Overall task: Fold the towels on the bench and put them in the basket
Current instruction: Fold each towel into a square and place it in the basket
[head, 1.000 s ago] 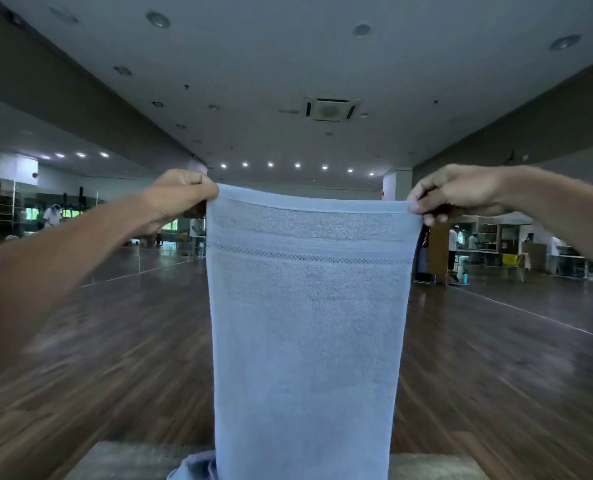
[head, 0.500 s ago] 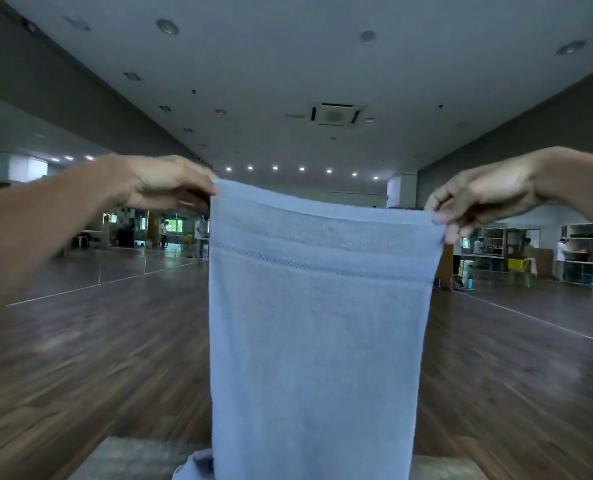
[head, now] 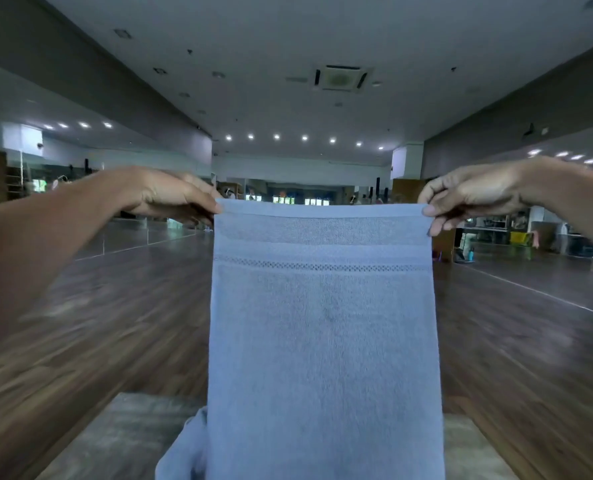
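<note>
At the left of the scene, the person's left hand [head: 170, 197] is held out on a stretched arm, thumb and fingers pinching the top left corner of a light blue towel [head: 322, 323]. That towel hangs flat and straight down between both arms, its upper hem level and a woven band running across a little below it. Its lower part drops in front of the grey counter [head: 125, 434]. More blue cloth [head: 181, 452] lies bunched there at the towel's lower left; whether that is the same towel I cannot tell. Across on the right, the right hand [head: 475, 195] pinches the other top corner, fingers curled at the hem. Behind it all, a dark wooden floor [head: 530, 341] stretches through a long hall.
</note>
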`<state>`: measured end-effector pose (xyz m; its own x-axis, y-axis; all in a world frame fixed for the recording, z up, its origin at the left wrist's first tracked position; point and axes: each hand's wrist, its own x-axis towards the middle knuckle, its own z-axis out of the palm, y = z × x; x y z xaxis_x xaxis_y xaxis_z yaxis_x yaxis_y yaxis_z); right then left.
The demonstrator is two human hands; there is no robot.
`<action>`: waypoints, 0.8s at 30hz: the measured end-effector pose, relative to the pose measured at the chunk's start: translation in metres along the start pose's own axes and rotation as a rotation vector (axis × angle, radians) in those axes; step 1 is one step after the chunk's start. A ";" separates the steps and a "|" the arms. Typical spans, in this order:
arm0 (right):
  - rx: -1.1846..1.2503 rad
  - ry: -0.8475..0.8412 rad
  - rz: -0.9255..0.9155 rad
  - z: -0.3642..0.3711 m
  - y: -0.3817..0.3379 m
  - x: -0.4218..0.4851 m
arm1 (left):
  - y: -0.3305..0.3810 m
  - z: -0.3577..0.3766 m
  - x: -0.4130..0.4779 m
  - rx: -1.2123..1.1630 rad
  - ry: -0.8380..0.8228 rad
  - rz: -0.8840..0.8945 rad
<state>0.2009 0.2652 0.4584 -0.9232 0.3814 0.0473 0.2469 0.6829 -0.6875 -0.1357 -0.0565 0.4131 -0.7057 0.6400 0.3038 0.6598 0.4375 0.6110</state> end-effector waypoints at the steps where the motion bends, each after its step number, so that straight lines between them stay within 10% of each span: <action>1: 0.019 0.035 -0.007 0.007 0.006 0.007 | 0.013 0.013 -0.019 0.013 0.013 0.021; 15: 0.002 0.396 -0.131 0.110 0.105 0.080 | -0.042 0.124 -0.025 0.011 0.355 0.070; 24: -0.045 0.149 -0.040 0.248 0.237 0.043 | -0.133 0.248 -0.105 0.082 0.054 -0.032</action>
<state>0.1466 0.2893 0.1175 -0.8793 0.4395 0.1833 0.2271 0.7254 -0.6497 -0.0852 -0.0253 0.1187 -0.7381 0.5908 0.3257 0.6543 0.5090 0.5594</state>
